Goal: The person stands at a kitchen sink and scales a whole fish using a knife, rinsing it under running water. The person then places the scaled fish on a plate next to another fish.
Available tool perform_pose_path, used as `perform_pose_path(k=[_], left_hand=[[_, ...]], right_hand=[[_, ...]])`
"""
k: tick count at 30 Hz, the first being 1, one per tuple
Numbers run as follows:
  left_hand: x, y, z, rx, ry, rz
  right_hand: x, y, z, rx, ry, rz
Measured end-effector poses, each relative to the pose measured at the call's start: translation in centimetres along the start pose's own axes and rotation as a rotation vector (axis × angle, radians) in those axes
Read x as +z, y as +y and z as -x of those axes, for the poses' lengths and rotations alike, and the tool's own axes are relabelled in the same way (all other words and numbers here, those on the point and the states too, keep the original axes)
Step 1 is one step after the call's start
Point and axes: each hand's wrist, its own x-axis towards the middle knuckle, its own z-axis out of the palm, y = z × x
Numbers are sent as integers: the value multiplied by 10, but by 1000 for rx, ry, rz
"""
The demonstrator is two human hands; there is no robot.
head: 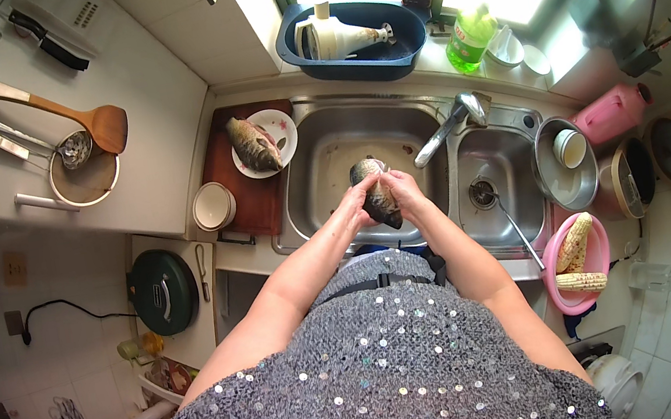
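Note:
Over the near part of the large stainless steel sink basin (323,138) I hold a whole scaly fish (383,205) in both hands. My left hand (362,200) grips its left side, and my right hand (402,188) grips its right side, with the thumbs close together at its middle. The lower end of the fish points towards my body. Small dark scraps lie on the basin floor. Left of the basin a second fish (254,143) rests on a white plate (284,121), which sits on a reddish-brown board (217,156).
A chrome faucet (443,135) reaches over the basin from the right. The smaller sink basin (493,160) holds a long metal utensil. Further right are a metal bowl (546,174) and a pink basin (557,299) with corn cobs (580,281). Stacked white bowls (214,206) stand at left.

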Motion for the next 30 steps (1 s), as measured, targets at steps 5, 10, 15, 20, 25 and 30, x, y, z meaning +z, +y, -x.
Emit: perform_pose_path(k=[5,10,15,20,25,30], left_hand=[[8,0,10,-17,106,-54],[6,2,13,62,36,-157],[11,-2,14,135,73,-99],[14,2,5,178,214,-123],[7,8,-4,101,72,-82],[19,14,-1,113,209,-121]], right_hand=[[-2,2,4,15,-71,26],[-3,-8,11,27,-152,7],[-4,-13,18,92,-181,-18],[-13,-14,13,60,-297,-101],[-23,-18,17,40,-395,-131],[-22,-33,34,113,-387,-212]])
